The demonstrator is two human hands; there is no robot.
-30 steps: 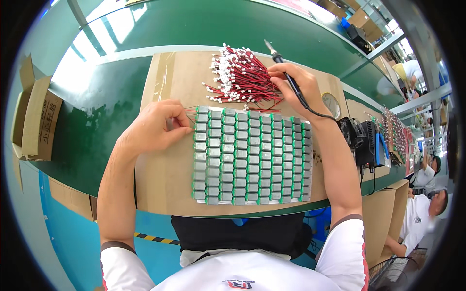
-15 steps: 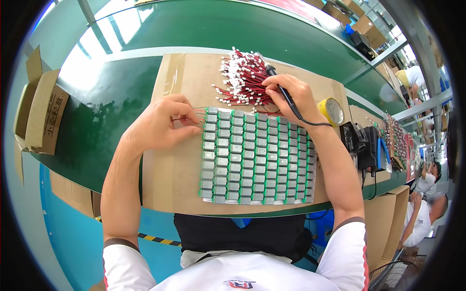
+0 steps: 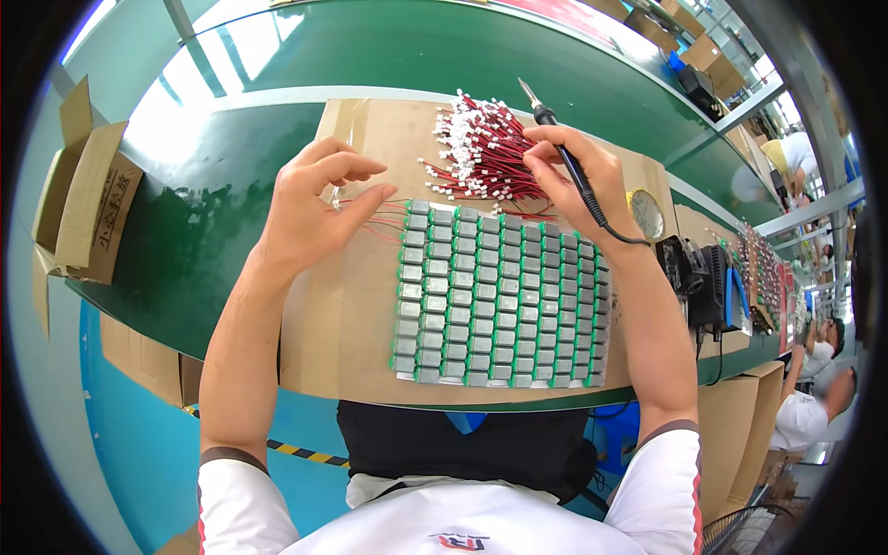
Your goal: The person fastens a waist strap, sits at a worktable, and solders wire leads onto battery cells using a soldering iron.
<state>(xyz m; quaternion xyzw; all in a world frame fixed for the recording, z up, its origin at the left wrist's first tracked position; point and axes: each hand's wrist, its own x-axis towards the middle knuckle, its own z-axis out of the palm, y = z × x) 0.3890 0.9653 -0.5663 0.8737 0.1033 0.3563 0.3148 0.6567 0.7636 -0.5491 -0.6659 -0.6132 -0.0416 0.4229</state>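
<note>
Soldering iron (image 3: pixel 578 178) sits in the right hand (image 3: pixel 606 185), fingers closed round its handle, tip pointing away above the bench (image 3: pixel 203 185). The left hand (image 3: pixel 313 199) has thumb and forefinger spread wide, nothing pinched between, beside red leads (image 3: pixel 383 220) from grey-green modules (image 3: pixel 504 287) gridded over cardboard (image 3: pixel 314 342).

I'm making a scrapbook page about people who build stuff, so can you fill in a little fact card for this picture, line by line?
Left hand: thumb and fingers apart, beside some thin red wires
Right hand: holding a soldering iron, tip pointing away from the person
Middle: rows of grey blocks with green edges
Beyond the blocks: a pile of red and dark wires with white connectors
Underneath: brown cardboard sheet on a green table
Far left: open cardboard box
</note>
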